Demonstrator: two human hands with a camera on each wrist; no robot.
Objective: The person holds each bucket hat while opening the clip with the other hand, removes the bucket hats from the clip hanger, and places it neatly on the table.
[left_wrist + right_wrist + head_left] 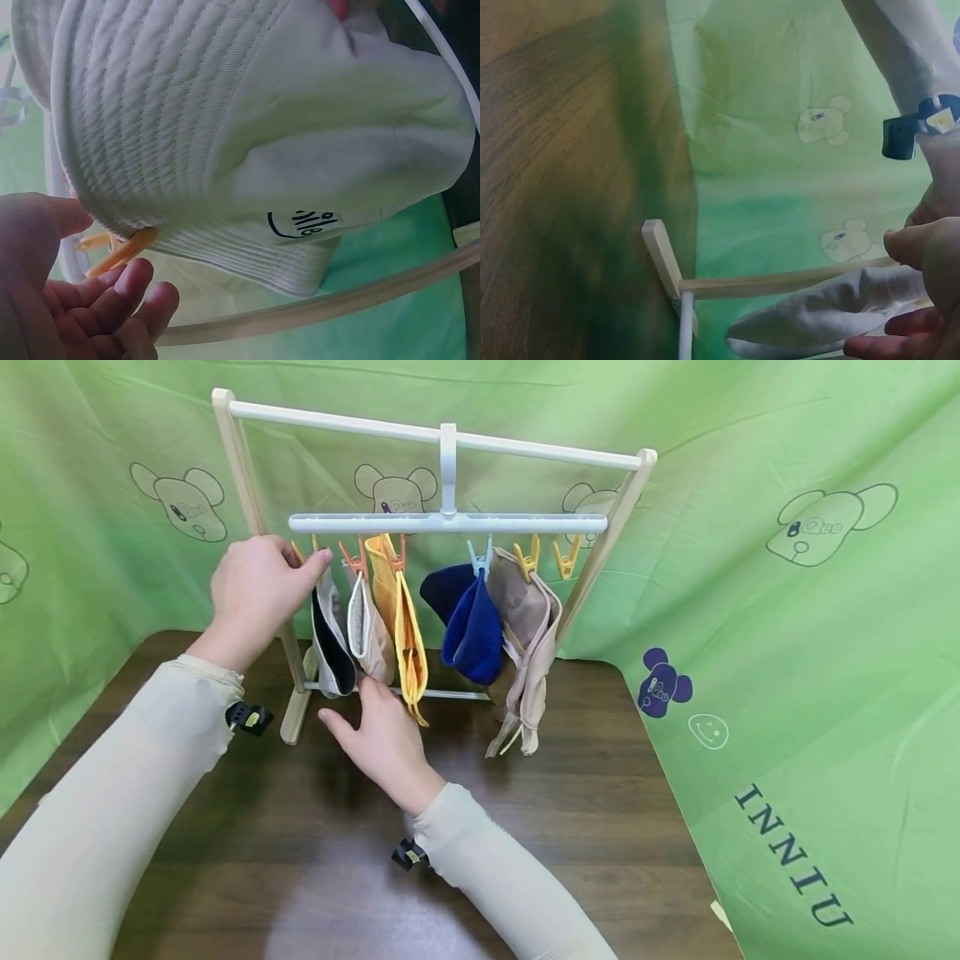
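A white bucket hat (pixel 322 142) with a stitched brim and black lining hangs at the left end of the white hanger bar (pixel 375 523). At its brim, my left hand (pixel 255 589) pinches a yellow-orange clothespin (pixel 124 251) between thumb and fingers; the exact contact is partly hidden. My right hand (pixel 386 735) is below the hats, palm down, thumb spread and fingers extended beside the white hat's lower end. Some right fingertips are hidden behind the hats. In the right wrist view, the white hat (pixel 825 311) hangs beside those fingers.
A small white-and-tan hat (pixel 371 635), a yellow hat (pixel 408 635), a blue hat (pixel 476 627) and a beige hat (pixel 536 643) hang further right. A yellow clothespin (pixel 566 558) holds nothing. The wooden rack (pixel 296 714) stands on a brown table (pixel 525 810) before a green curtain (pixel 787 635).
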